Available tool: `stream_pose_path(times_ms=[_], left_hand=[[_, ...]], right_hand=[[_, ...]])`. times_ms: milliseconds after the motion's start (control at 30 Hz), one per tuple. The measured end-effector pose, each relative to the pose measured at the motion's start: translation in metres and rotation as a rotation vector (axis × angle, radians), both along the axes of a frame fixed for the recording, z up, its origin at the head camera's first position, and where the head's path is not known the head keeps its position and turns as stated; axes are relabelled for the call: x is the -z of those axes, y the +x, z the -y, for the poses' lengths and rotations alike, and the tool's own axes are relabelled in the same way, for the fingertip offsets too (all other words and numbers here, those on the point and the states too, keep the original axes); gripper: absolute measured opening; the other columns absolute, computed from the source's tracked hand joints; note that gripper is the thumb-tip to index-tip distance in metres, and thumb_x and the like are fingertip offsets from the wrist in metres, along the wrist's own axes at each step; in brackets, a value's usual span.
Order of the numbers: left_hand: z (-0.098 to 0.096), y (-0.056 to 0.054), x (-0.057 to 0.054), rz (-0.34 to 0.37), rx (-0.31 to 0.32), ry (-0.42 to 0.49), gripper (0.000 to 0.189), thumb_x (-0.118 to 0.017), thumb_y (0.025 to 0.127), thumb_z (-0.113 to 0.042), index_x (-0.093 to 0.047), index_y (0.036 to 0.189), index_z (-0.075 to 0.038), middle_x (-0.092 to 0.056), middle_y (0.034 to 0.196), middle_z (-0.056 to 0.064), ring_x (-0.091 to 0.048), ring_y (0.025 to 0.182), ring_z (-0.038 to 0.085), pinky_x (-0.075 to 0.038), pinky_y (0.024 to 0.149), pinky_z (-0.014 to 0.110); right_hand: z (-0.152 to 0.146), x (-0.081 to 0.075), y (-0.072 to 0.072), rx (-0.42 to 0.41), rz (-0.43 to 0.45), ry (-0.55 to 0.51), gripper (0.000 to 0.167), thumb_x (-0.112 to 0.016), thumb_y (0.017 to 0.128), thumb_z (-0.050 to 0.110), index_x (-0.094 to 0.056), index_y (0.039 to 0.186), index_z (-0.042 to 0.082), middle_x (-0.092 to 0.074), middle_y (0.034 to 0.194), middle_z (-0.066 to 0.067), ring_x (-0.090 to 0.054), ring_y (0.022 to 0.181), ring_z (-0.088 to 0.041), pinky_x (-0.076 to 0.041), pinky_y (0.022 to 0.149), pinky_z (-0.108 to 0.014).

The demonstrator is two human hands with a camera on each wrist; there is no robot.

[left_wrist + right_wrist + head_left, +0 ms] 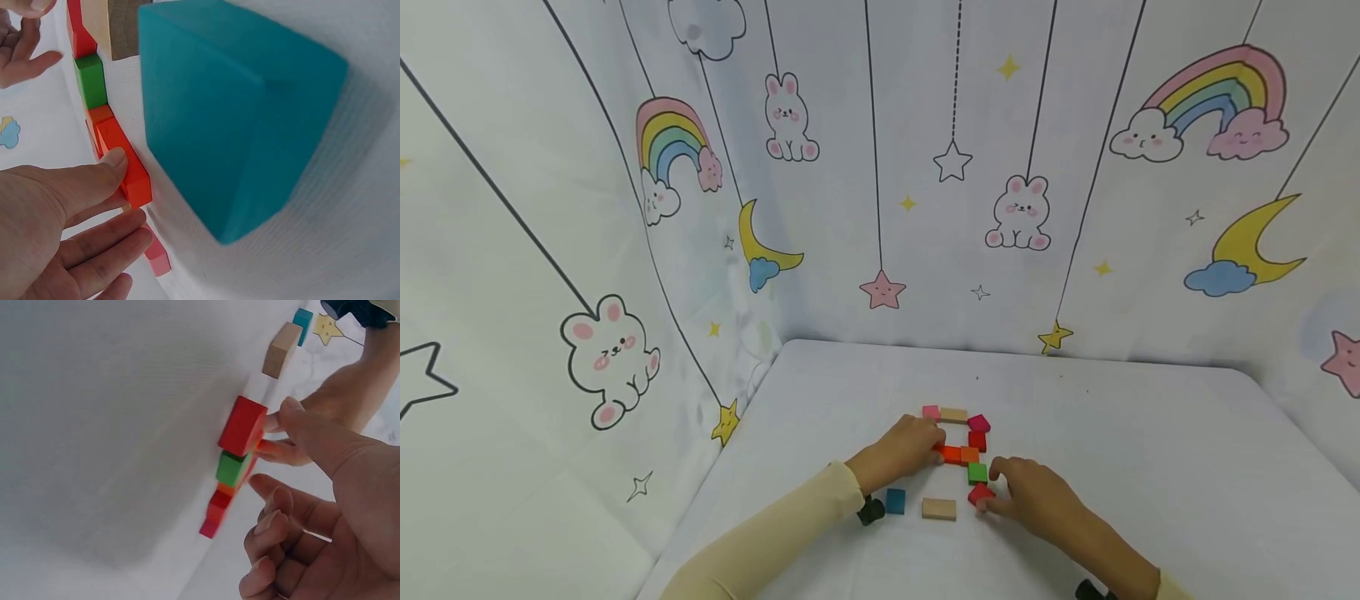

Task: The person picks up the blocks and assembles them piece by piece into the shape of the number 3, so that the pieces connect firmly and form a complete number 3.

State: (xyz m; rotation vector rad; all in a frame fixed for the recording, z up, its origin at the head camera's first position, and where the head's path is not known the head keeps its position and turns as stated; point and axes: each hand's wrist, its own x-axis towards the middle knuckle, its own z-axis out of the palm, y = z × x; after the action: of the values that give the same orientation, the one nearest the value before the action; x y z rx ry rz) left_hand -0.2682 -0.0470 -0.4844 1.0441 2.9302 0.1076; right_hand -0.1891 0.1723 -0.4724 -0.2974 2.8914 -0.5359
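Note:
On the white table, my left hand (pixel 904 454) pinches an orange-red block (pixel 125 159) by its left end, thumb on one side and a finger at the other. This block meets an orange block (pixel 970 455) in the row. My right hand (pixel 1037 498) is beside a red block (pixel 243 426) at the lower right of the arrangement. Its thumb and index finger stand apart near that block, and the other fingers curl loosely. A green block (pixel 977 473) sits just above the red one. Whether the right thumb touches the red block is hard to tell.
Pink (pixel 931 412), tan (pixel 953 415), magenta (pixel 979 423) and red (pixel 977 442) blocks form the top and right side. Nearer me lie a wooden block (pixel 939 509) and a blue block (pixel 895 501). Behind the table hangs a printed curtain (pixel 835 217).

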Motion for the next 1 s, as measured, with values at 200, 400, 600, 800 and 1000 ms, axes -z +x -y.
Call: stream_pose_path(times_ms=[200,400,600,800,1000], left_hand=[[-0.002,0.001,-0.001,-0.013,-0.002,-0.006,0.017,-0.08,0.096,-0.032,-0.078,0.105,-0.018,-0.06,0.083,-0.008,-0.053,0.08,0.009,-0.047,0.087,0.027],[-0.002,0.002,-0.002,-0.012,-0.005,-0.002,0.017,-0.081,0.095,-0.031,-0.078,0.104,-0.018,-0.06,0.083,-0.007,-0.053,0.078,0.009,-0.048,0.088,0.028],[-0.001,0.001,0.0,-0.008,-0.005,-0.001,0.016,-0.08,0.096,-0.032,-0.078,0.102,-0.018,-0.061,0.083,-0.007,-0.052,0.078,0.009,-0.048,0.088,0.029],[-0.001,0.0,0.001,0.007,-0.01,0.001,0.017,-0.08,0.096,-0.032,-0.078,0.103,-0.017,-0.062,0.084,-0.007,-0.052,0.078,0.01,-0.048,0.089,0.029],[-0.001,-0.001,0.001,0.008,-0.007,0.003,0.017,-0.079,0.096,-0.032,-0.078,0.103,-0.017,-0.06,0.082,-0.007,-0.051,0.078,0.01,-0.046,0.086,0.029]], right_hand=[[0.009,-0.007,0.004,-0.058,-0.113,0.005,0.05,-0.094,0.078,0.038,-0.072,0.118,0.017,-0.06,0.085,0.002,-0.053,0.071,-0.011,-0.054,0.063,-0.026],[0.023,-0.009,0.009,-0.145,-0.101,-0.048,0.047,-0.094,0.079,0.034,-0.075,0.117,0.014,-0.067,0.103,-0.002,-0.061,0.083,-0.013,-0.063,0.076,-0.035],[0.033,0.004,0.013,-0.287,-0.167,0.004,0.04,-0.091,0.082,0.035,-0.077,0.114,0.014,-0.061,0.092,0.003,-0.052,0.072,-0.007,-0.057,0.069,-0.025],[0.043,0.007,0.016,-0.299,-0.192,0.04,0.036,-0.093,0.08,0.033,-0.08,0.108,0.016,-0.062,0.09,0.004,-0.053,0.075,-0.007,-0.059,0.074,-0.031],[0.043,0.01,0.013,-0.299,-0.176,0.035,0.026,-0.093,0.081,0.029,-0.08,0.101,0.018,-0.058,0.084,0.007,-0.051,0.07,-0.003,-0.059,0.075,-0.029]])
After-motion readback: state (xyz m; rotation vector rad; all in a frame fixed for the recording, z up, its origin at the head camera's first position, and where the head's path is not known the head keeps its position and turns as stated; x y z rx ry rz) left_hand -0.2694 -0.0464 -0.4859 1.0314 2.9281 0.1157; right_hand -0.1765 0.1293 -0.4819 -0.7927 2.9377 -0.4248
